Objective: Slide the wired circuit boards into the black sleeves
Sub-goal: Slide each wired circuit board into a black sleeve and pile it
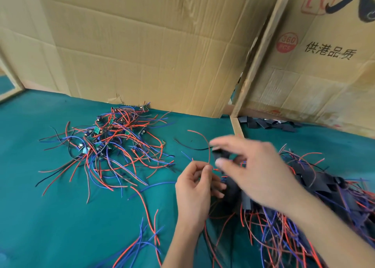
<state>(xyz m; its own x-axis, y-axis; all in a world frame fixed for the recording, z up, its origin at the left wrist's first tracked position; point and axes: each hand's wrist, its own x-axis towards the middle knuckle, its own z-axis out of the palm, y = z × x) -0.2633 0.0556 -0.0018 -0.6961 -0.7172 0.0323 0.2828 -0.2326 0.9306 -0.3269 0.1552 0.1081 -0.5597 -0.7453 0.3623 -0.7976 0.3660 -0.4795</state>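
green cloth point(60, 217) covers the bench; flattened cardboard point(142, 50) stands as a back wall, with a printed carton point(324, 50) to the right and a wooden strip point(236, 125) dividing the cloth into two bays.

left bay, far side: tangled heap of bare wired boards point(105, 139), small green boards with red, blue and black leads. none of these is sleeved, as far as i can see.

right bay, near: a larger heap of sleeved pieces point(304, 196), black sleeves with leads trailing out. looks like the done pile. further back against the carton, a loose stock of empty black sleeves point(269, 124).

in hand: left hand point(195, 188) pinches a red wire point(207, 143) between thumb and fingertips, the other fingers curled. right hand point(249, 166) is blurred, with thumb and forefinger closed on a black sleeve point(220, 155) just beside the wire; the remaining fingers are spread. cannot tell whether the board is already inside.

judgement: well under way, one unit mid-assembly, a sizeable bare heap left to do.
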